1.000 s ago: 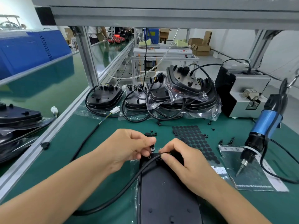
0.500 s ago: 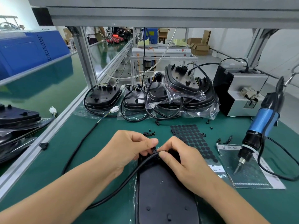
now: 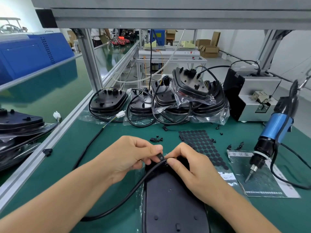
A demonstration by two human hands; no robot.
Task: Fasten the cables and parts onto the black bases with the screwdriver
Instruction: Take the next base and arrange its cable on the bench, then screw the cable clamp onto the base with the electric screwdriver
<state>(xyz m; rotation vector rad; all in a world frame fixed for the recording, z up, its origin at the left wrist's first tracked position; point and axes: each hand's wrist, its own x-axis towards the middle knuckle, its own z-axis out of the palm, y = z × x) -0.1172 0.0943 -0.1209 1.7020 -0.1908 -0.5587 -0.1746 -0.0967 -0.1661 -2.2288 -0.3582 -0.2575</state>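
Observation:
A black base (image 3: 173, 204) lies on the green mat right in front of me, its far end under my fingers. A black cable (image 3: 127, 194) runs from that far end down to the left. My left hand (image 3: 129, 158) pinches a small black clip (image 3: 159, 157) at the cable. My right hand (image 3: 190, 169) pinches the cable beside the clip, fingertips pressed on the base's far end. The blue electric screwdriver (image 3: 271, 137) hangs at the right, tip down over a printed bag, with neither hand on it.
Several finished black bases in plastic bags (image 3: 170, 101) are stacked at the back. A sheet of black round pads (image 3: 202, 145) and loose black screws (image 3: 157, 140) lie beyond my hands. A grey screw feeder (image 3: 255, 96) stands back right. An aluminium rail (image 3: 50, 143) borders the left.
My left hand has brought the small clip down onto the cable at the base's far end, and both hands have closed in together. The screwdriver has not moved.

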